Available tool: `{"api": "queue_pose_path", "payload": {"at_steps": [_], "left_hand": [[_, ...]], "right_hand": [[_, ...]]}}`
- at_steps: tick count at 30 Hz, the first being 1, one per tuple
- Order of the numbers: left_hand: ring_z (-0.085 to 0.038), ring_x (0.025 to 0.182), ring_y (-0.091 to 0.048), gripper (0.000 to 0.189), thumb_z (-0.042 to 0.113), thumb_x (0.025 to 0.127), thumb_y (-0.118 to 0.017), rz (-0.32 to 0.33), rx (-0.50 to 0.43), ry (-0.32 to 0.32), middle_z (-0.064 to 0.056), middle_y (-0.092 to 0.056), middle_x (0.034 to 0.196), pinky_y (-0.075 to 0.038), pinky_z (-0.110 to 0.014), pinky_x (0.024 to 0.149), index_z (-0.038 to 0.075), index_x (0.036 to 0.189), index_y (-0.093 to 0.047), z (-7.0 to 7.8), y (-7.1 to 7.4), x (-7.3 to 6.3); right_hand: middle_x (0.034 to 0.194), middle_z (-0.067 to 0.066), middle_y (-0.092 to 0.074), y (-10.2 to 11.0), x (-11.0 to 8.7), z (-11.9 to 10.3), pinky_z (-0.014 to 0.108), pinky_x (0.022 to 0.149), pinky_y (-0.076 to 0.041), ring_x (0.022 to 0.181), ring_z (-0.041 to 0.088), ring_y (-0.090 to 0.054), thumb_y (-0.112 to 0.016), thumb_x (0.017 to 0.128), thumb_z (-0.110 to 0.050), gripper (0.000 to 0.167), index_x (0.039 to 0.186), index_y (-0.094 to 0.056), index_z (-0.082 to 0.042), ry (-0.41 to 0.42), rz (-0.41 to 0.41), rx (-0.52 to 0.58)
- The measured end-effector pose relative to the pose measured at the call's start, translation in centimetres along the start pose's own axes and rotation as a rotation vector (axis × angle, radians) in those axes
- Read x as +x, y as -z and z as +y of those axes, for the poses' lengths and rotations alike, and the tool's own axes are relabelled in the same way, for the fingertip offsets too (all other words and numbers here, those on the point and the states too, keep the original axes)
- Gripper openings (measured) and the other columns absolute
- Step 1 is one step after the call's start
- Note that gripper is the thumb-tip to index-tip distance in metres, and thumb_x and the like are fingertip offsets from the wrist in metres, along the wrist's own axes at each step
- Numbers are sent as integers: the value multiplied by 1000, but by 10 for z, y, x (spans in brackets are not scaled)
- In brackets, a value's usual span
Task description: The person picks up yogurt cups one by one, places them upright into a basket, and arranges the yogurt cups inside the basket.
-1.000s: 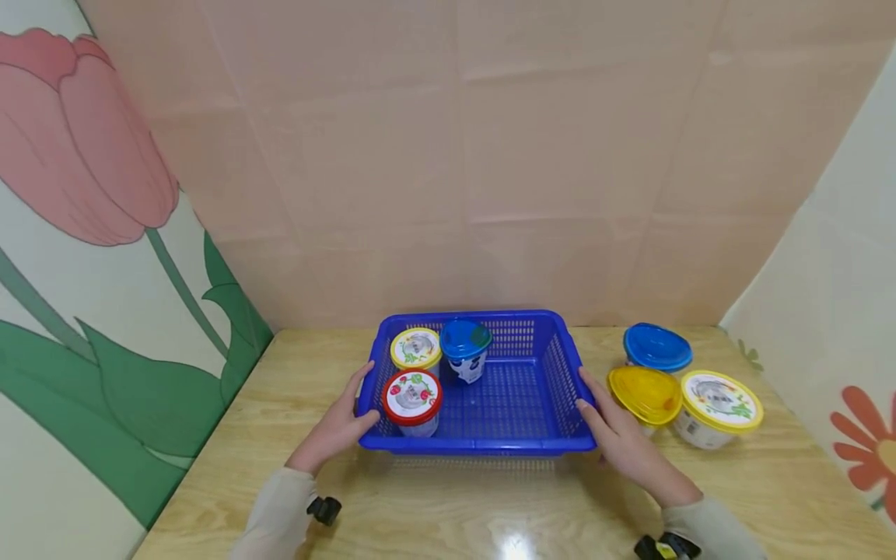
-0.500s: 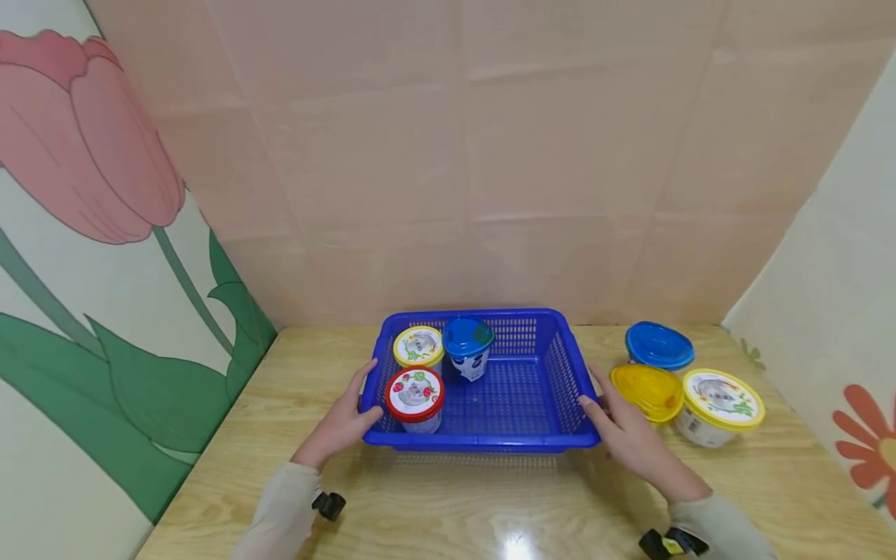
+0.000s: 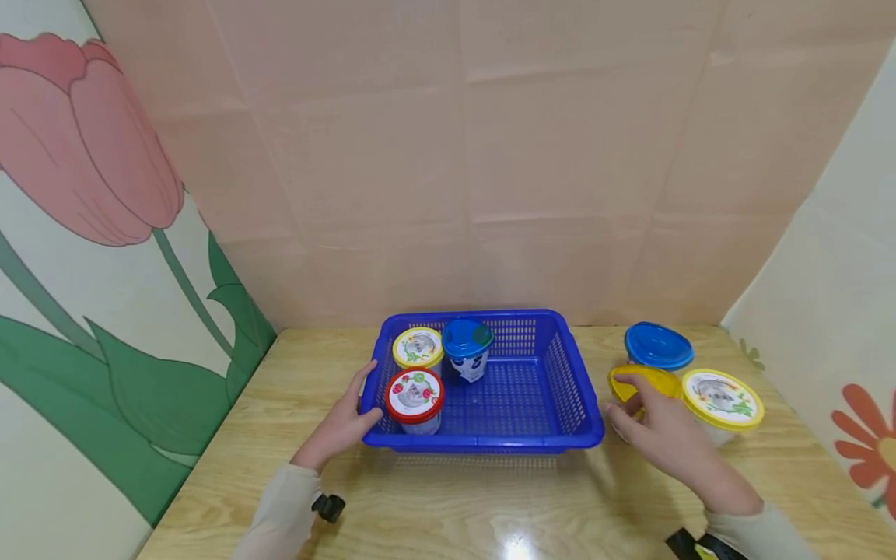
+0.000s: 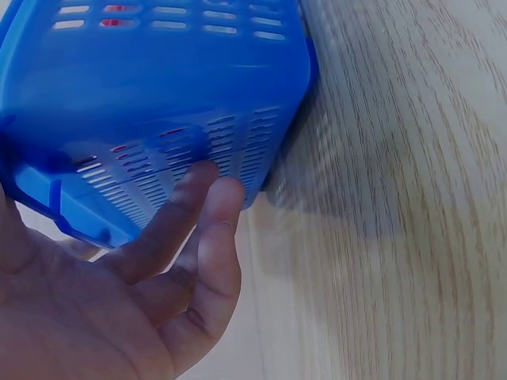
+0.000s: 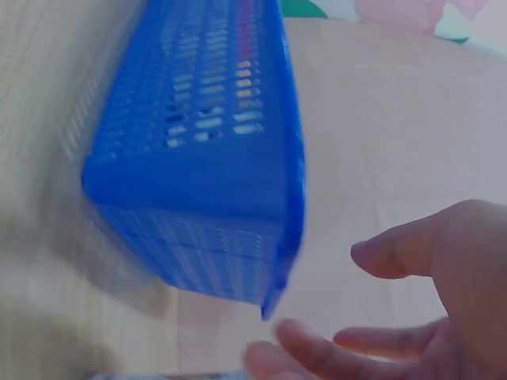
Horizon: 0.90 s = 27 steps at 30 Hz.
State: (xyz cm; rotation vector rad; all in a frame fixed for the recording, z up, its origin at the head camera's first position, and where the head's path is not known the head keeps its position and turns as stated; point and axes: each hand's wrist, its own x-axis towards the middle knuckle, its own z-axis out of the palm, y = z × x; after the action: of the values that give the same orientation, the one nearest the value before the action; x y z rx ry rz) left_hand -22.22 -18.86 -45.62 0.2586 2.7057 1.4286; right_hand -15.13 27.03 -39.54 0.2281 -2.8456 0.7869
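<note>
A blue plastic basket (image 3: 490,445) stands on the wooden table. My left hand (image 3: 343,424) holds its left rim, thumb over the edge; the left wrist view shows fingertips (image 4: 222,194) against the slotted side. Inside, toward the left, are a red-lidded tub (image 3: 414,395), a yellow-rimmed tub (image 3: 418,347) and a blue-lidded cup (image 3: 467,342). My right hand (image 3: 675,439) is off the basket, over the front of a tub with a plain yellow lid (image 3: 668,383); contact cannot be told. The right wrist view shows a gap between its thumb (image 5: 396,249) and fingers.
Right of the basket, a blue-lidded tub (image 3: 658,346) stands behind the plain yellow-lidded one. A wide tub with a yellow-rimmed white lid (image 3: 722,399) stands beside them. Beige paper (image 3: 448,179) covers the back wall; painted walls flank the table (image 3: 434,505).
My right hand has let go of the basket's right rim and moved right to the plain yellow-lidded tub. My left hand stays at the left rim; the basket has barely shifted.
</note>
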Motion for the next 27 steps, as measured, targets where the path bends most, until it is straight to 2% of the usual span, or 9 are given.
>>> {"api": "queue_pose_path", "payload": {"at_steps": [2, 4, 9, 13, 21, 27], "left_hand": [[-39, 120, -59, 80, 11, 94, -59, -1, 0, 8, -28, -45, 148, -49, -56, 98, 30, 160, -18, 0, 0, 0], [-38, 118, -61, 81, 9, 93, -59, 3, -20, 1, -29, -49, 144, -50, -55, 97, 29, 160, -19, 0, -1, 0], [-33, 107, -66, 83, 4, 89, -60, 10, -81, -24, -31, -59, 129, -54, -49, 90, 24, 160, -22, -1, -2, 1], [-31, 106, -67, 83, 4, 89, -61, 14, -80, -26, -31, -60, 128, -54, -48, 90, 24, 159, -22, -1, -1, 1], [-29, 104, -67, 82, 5, 89, -61, 13, -72, -17, -29, -61, 127, -54, -47, 89, 26, 159, -23, 0, -1, 1], [-31, 108, -66, 82, 8, 91, -60, 3, -59, 1, -29, -57, 134, -53, -50, 92, 27, 159, -21, 2, -1, 1]], "right_hand": [[87, 8, -68, 6, 1, 3, 29, 50, -44, 62, 15, -57, -66, 95, -38, 58, 133, -51, 3, -29, 43, -29], [90, 16, -67, 11, 2, 7, 33, 51, -46, 65, 22, -59, -69, 92, -40, 63, 131, -52, 6, -60, 81, -64], [111, 39, -52, 17, 3, 18, 42, 50, -48, 80, 41, -60, -70, 87, -53, 84, 134, -47, 13, -158, 119, -164], [119, 45, -41, 17, 3, 26, 46, 47, -47, 84, 51, -58, -69, 85, -61, 100, 137, -40, 20, -197, 102, -200], [127, 49, -35, 15, 10, 39, 59, 57, -51, 96, 58, -53, -67, 81, -69, 116, 141, -30, 23, -233, 7, -235], [125, 50, -36, 12, 14, 43, 53, 53, -50, 91, 54, -55, -68, 79, -71, 118, 140, -28, 23, -240, -31, -231]]}}
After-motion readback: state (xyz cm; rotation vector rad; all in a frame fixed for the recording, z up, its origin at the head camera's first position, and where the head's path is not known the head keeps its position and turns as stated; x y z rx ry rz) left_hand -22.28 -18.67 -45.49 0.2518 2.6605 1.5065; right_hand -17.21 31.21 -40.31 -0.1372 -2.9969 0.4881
